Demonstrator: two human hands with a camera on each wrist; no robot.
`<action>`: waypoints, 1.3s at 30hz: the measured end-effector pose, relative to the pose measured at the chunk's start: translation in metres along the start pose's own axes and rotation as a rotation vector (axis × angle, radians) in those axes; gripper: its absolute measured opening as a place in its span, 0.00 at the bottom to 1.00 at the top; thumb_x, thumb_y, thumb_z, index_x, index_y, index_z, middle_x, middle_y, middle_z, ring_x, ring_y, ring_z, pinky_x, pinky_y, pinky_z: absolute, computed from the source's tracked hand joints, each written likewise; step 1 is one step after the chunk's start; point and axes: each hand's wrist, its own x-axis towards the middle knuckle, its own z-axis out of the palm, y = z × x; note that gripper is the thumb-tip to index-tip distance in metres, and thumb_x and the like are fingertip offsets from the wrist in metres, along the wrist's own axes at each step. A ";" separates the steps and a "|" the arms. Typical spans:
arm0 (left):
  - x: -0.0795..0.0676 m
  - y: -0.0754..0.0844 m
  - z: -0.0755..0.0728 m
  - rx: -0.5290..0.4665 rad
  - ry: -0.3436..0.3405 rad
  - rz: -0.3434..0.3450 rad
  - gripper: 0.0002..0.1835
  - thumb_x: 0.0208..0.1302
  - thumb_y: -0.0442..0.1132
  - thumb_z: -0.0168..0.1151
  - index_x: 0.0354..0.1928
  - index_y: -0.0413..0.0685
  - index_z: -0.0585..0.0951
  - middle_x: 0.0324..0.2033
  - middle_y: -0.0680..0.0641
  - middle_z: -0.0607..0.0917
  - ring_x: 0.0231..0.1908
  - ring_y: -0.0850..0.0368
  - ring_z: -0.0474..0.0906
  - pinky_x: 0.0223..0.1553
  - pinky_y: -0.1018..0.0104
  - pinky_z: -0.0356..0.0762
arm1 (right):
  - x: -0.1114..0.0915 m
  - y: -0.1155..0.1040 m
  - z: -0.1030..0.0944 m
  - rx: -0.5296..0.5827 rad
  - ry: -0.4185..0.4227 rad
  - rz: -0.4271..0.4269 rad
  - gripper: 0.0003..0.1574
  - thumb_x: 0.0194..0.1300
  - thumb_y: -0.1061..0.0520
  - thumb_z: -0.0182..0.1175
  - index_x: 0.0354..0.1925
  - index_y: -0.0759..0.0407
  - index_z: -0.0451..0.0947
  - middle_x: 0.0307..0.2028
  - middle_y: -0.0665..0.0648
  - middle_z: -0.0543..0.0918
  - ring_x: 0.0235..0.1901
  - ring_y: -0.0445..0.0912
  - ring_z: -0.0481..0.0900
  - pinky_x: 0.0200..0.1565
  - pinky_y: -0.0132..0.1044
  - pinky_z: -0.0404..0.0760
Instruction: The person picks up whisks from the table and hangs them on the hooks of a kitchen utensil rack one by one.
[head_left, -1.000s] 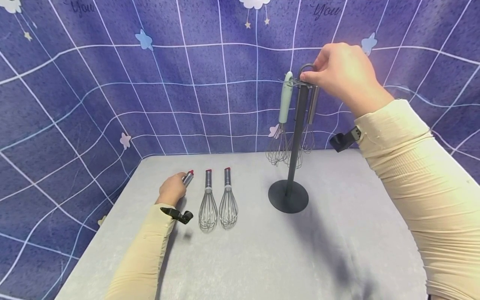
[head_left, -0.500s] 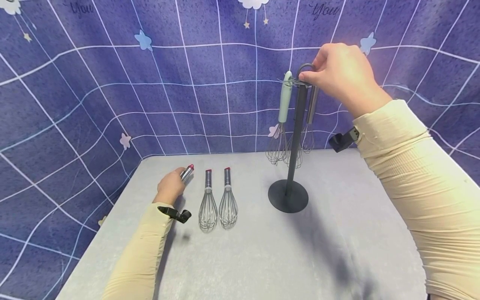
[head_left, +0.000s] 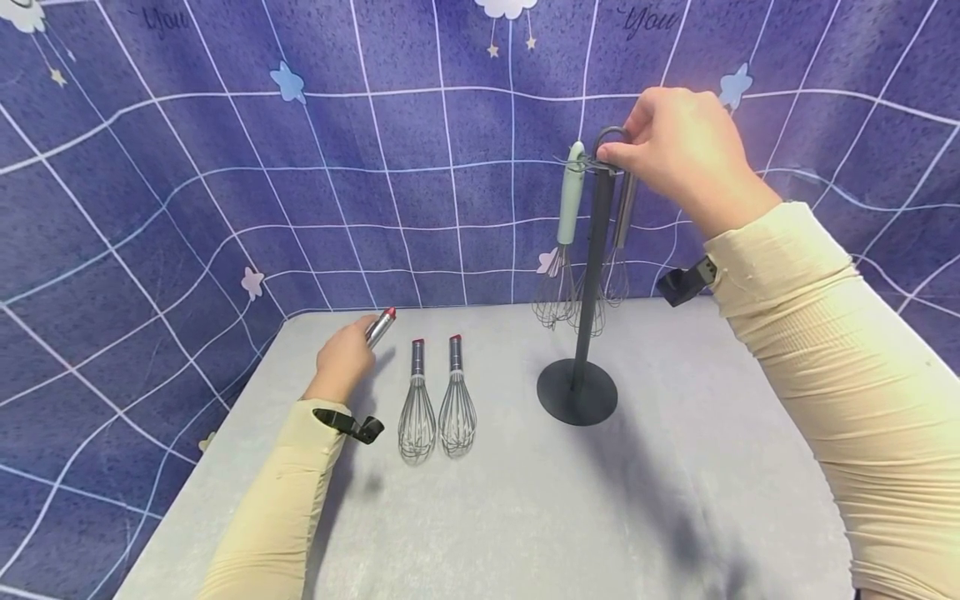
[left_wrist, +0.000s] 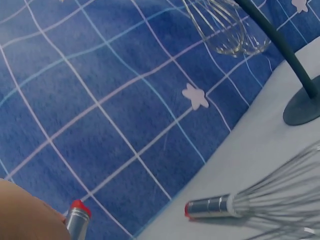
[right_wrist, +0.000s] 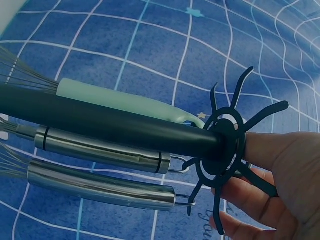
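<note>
My left hand (head_left: 345, 357) grips a silver handle with a red tip (head_left: 380, 327), matching the two whisks beside it; the rest of it is hidden behind the hand. To its right, a first whisk (head_left: 416, 421) and a second whisk (head_left: 457, 417) lie side by side on the table. At the top of a black rotating utensil stand (head_left: 592, 275), my right hand (head_left: 686, 154) pinches the loop. A green-handled whisk (right_wrist: 110, 100) and two steel-handled utensils, the upper (right_wrist: 100, 150) and lower (right_wrist: 100, 185), hang from the stand's hooks, heads down.
The stand's round black base (head_left: 562, 408) rests on the grey table (head_left: 480, 525). Behind and to the left hangs a blue curtain (head_left: 420, 200) with a white grid and stars. Several bare hooks (right_wrist: 267, 115) stick out around the stand's top ring.
My left hand has moved slightly up and away with the red-tipped handle, which now shows higher above the table. The right hand and the stand stay put.
</note>
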 end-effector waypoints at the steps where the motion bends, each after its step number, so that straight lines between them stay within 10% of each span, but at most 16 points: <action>1: 0.000 0.002 -0.002 0.000 0.005 0.002 0.38 0.55 0.26 0.58 0.71 0.56 0.72 0.50 0.34 0.84 0.46 0.34 0.81 0.40 0.37 0.78 | 0.000 0.000 0.000 0.003 0.002 -0.003 0.37 0.67 0.35 0.63 0.56 0.64 0.78 0.53 0.66 0.84 0.53 0.63 0.78 0.55 0.59 0.72; 29: -0.007 0.019 -0.022 0.007 0.024 0.013 0.38 0.57 0.27 0.56 0.72 0.57 0.70 0.52 0.33 0.83 0.48 0.32 0.81 0.41 0.35 0.78 | 0.003 0.003 0.004 0.221 -0.078 -0.066 0.28 0.71 0.45 0.62 0.66 0.47 0.77 0.56 0.57 0.84 0.56 0.49 0.78 0.49 0.38 0.70; 39: -0.005 0.032 -0.031 -0.020 0.048 0.040 0.38 0.58 0.27 0.55 0.73 0.56 0.69 0.53 0.35 0.84 0.48 0.33 0.81 0.44 0.35 0.77 | 0.002 0.001 0.005 0.205 -0.071 -0.072 0.28 0.72 0.46 0.60 0.67 0.48 0.77 0.56 0.59 0.84 0.57 0.52 0.77 0.55 0.49 0.72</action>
